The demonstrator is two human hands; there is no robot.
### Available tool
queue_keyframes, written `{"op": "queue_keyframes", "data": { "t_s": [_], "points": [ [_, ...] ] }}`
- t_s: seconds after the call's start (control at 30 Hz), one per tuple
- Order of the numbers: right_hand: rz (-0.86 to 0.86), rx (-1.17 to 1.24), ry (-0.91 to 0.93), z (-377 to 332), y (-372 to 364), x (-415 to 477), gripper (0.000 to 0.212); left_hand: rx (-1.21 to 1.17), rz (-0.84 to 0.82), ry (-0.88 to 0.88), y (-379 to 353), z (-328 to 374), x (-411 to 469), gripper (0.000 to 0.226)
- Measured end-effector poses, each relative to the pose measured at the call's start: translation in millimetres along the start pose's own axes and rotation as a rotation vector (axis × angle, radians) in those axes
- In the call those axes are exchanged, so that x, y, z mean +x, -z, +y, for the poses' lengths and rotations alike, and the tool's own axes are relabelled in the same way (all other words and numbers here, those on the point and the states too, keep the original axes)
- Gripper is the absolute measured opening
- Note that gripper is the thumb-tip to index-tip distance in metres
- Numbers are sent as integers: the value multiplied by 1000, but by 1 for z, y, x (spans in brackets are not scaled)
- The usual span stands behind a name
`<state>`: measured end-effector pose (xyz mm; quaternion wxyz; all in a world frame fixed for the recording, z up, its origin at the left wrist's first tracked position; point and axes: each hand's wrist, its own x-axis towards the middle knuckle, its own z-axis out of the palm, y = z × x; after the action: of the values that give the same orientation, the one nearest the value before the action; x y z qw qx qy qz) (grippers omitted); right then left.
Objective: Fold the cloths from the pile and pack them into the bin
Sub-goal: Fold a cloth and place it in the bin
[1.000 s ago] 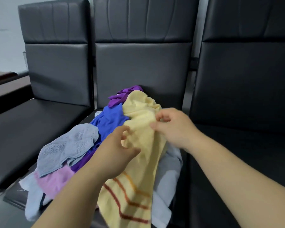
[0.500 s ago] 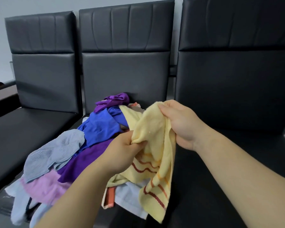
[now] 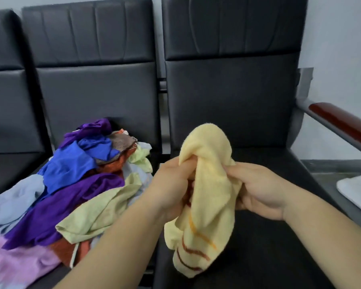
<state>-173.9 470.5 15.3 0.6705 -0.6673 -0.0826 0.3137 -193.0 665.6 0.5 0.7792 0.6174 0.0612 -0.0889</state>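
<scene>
A yellow cloth with red and orange stripes hangs bunched in the air over the right black seat. My left hand grips its left side and my right hand grips its right side. The pile of cloths, purple, blue, pale green, pink, light blue and rust, lies on the middle seat to the left of my hands. A white corner at the right edge may be the bin; only a small part of it shows.
Three black padded chairs stand in a row with tall backrests. A metal armrest with a red-brown top runs along the right chair. A grey wall is behind.
Both hands carried the yellow cloth off the pile to the right, over the right seat. The cloth is now more bunched between the hands, and a pale green cloth in the pile is uncovered.
</scene>
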Motion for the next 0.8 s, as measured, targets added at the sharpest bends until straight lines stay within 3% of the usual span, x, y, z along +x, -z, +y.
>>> {"op": "queue_keyframes", "data": {
  "t_s": [0.1, 0.17, 0.23, 0.3, 0.37, 0.47, 0.57, 0.63, 0.7, 0.8],
  "points": [
    [99, 54, -87, 12, 24, -10, 37, -45, -79, 83, -20, -18, 11, 38],
    [276, -7, -161, 24, 39, -8, 42, 55, -14, 103, -26, -31, 19, 44],
    [476, -405, -229, 36, 57, -5, 55, 433, 184, 75, -26, -45, 23, 71],
    [560, -826, -244, 47, 70, -4, 65, 818, 220, -25, -27, -55, 22, 73],
    [516, -940, -204, 50, 76, -5, 54, 916, 65, -100, -27, -66, 21, 51],
    [281, -944, -183, 48, 73, -12, 29, 1035, -205, -97, -32, -79, 18, 23],
    [-8, -1062, -316, 52, 58, -20, 38, 1172, -363, -57, -38, -90, 16, 15],
    [-30, -1213, -302, 66, 51, -18, 40, 1291, -383, -71, -37, -97, 19, 11],
    [27, -1289, -209, 76, 51, -12, 26, 1393, -392, -144, -33, -101, 22, 15],
    [91, -1167, -229, 74, 59, -6, 21, 1447, -416, -230, -26, -104, 25, 15]
  ]
}}
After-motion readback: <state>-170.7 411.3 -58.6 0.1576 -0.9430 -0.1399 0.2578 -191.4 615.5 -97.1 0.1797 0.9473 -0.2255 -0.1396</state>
